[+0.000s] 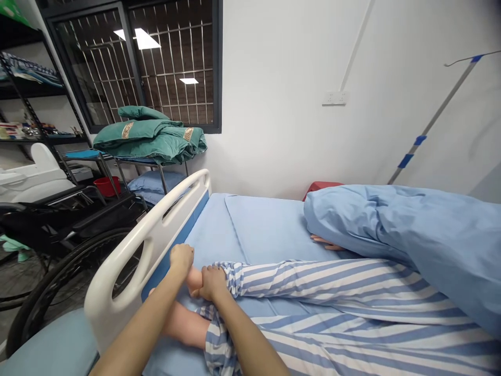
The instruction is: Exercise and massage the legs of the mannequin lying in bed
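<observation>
Left hand (181, 259) and right hand (212, 283) clasp a bare foot (194, 279) between them.

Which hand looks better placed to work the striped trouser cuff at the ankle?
Probably the right hand: it rests at the ankle, on the striped trouser cuff. The left hand sits farther up, at the bare foot, beside the bed rail.

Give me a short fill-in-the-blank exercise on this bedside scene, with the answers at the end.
1. The person's left hand and right hand are both on the bare lower ____ of the figure lying on the bed.
2. That figure's striped trousers are blue and ____.
3. The quilts folded on the rack are ____.
4. A black ____ stands beyond the white bed rail.

Answers: leg; white; green; wheelchair.
</observation>
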`<state>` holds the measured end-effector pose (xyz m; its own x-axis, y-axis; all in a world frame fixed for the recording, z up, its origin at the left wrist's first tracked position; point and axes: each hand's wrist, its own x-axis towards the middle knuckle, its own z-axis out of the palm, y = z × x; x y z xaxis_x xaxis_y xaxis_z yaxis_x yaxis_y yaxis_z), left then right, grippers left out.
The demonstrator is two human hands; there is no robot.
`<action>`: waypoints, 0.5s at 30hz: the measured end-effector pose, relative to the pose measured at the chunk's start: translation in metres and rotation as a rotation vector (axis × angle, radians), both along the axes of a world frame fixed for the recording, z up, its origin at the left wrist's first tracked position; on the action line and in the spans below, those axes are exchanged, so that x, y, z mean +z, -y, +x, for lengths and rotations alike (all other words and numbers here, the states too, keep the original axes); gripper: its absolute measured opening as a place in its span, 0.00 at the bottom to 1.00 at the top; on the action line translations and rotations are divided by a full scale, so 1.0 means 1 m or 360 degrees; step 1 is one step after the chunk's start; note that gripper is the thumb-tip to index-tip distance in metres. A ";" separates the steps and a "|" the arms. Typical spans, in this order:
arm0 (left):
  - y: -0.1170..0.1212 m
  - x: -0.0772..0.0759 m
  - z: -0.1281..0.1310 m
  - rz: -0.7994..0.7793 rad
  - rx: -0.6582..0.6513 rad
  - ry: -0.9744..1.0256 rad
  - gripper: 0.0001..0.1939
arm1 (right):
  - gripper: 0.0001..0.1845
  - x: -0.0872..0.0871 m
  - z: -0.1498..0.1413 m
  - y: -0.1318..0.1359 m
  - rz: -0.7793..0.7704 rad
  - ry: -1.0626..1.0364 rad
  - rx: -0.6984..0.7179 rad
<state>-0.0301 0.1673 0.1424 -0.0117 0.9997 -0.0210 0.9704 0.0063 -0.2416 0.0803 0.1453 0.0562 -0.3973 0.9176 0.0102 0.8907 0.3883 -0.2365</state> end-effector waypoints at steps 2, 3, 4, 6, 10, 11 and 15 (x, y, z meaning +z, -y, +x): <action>0.003 0.000 -0.004 0.0068 -0.0008 0.0040 0.18 | 0.39 0.003 0.000 0.001 -0.0013 0.0005 -0.0004; 0.006 0.000 -0.006 0.0107 0.0007 0.0054 0.18 | 0.39 0.004 0.000 0.001 -0.0021 0.0007 -0.0006; 0.008 -0.001 -0.008 0.0148 0.0039 0.0058 0.18 | 0.40 0.004 0.000 0.001 -0.0027 0.0009 -0.0006; 0.014 -0.003 -0.011 0.0244 0.0163 0.0086 0.19 | 0.40 0.004 0.000 0.001 -0.0030 0.0015 -0.0013; 0.024 -0.005 -0.013 0.0320 0.0312 0.0165 0.20 | 0.41 0.004 0.000 0.001 -0.0002 0.0012 -0.0003; 0.026 -0.005 -0.014 0.0305 0.0289 0.0164 0.20 | 0.41 0.004 0.000 0.001 0.0003 0.0012 0.0000; 0.030 0.006 -0.019 0.0156 0.0095 0.0104 0.19 | 0.41 0.005 0.000 0.001 -0.0008 0.0021 0.0005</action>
